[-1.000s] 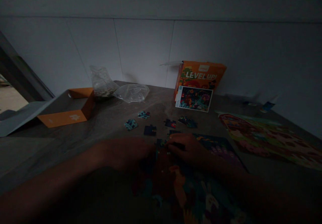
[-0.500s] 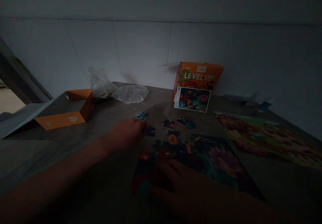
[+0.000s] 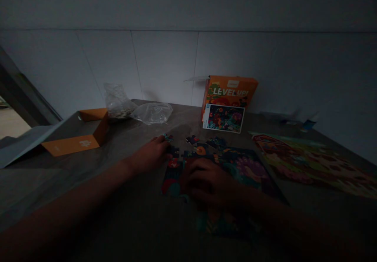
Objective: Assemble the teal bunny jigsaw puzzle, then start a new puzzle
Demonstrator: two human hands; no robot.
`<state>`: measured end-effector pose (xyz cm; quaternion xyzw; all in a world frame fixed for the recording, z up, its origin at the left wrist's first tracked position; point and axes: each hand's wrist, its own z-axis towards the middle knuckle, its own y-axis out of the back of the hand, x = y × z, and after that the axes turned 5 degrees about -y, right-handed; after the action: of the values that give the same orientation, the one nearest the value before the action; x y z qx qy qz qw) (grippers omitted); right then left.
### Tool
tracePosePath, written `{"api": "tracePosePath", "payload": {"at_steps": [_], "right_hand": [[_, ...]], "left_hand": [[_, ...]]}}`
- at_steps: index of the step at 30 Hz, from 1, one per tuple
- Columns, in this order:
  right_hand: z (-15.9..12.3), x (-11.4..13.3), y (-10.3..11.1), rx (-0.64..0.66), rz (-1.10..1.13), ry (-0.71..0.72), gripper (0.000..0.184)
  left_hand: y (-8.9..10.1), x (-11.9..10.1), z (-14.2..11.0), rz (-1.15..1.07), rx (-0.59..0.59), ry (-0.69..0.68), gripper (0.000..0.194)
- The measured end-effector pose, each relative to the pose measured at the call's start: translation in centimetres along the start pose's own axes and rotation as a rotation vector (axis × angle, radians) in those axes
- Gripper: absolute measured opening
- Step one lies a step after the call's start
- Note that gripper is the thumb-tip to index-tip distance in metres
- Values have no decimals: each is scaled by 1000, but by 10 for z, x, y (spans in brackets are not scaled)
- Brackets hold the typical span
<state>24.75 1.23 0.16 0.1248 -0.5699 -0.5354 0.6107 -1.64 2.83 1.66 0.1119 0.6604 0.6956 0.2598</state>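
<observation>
My left hand (image 3: 151, 154) rests on the table with curled fingers, its fingertips at the edge of a dark jigsaw piece (image 3: 174, 151). Just beyond the fingers lies a light-blue patterned piece (image 3: 168, 137). My right hand (image 3: 206, 180) lies over the partly assembled jigsaw puzzle (image 3: 251, 169), fingers bent and thumb apart, covering its middle. A loose piece with a red spot (image 3: 193, 139) and a dark teal piece (image 3: 216, 141) lie along the puzzle's far side. Dim light hides detail under both hands.
An orange "LEVEL UP!" box (image 3: 232, 89) stands at the back, a picture card (image 3: 224, 118) leaning on it. Another puzzle (image 3: 312, 162) lies right. An open orange tray (image 3: 73, 146), a bag of pieces (image 3: 119, 103) and a crumpled plastic bag (image 3: 154, 112) sit left.
The assembled puzzle has shifted away from me along with my right hand, closer to the loose pieces. The red-spotted piece has moved slightly too. My left hand stays by the dark piece.
</observation>
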Motion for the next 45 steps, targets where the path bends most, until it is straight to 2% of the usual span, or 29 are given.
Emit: {"api": "tracePosePath", "payload": {"at_steps": [3, 7, 10, 12, 14, 21, 32, 38, 45], "right_hand": [[2, -13, -6, -143, 21, -96, 22], [1, -14, -5, -156, -25, -130, 23], [-1, -13, -6, -174, 26, -180, 25], [-2, -14, -7, -199, 99, -232, 33], [-2, -16, -9, -201, 150, -266, 38], [-2, -16, -10, -197, 61, -304, 28], [-1, -12, -9, -186, 48, -265, 26], [-1, -13, -9, -197, 55, -266, 24], [-1, -14, -9, -186, 69, -250, 24]], "left_hand": [[-1, 3, 1, -24, -11, 37, 21], [-1, -2, 3, -134, -137, 137, 19], [3, -18, 0, -270, -259, 10, 12], [5, -29, -3, -346, -250, -122, 10], [3, -36, -6, -404, -221, -178, 13], [-5, -37, -4, -434, -65, -198, 15], [-3, -37, -4, -384, -1, -195, 20], [-4, -36, -6, -378, 7, -224, 19], [-1, -38, -8, -335, -90, -330, 22]]}}
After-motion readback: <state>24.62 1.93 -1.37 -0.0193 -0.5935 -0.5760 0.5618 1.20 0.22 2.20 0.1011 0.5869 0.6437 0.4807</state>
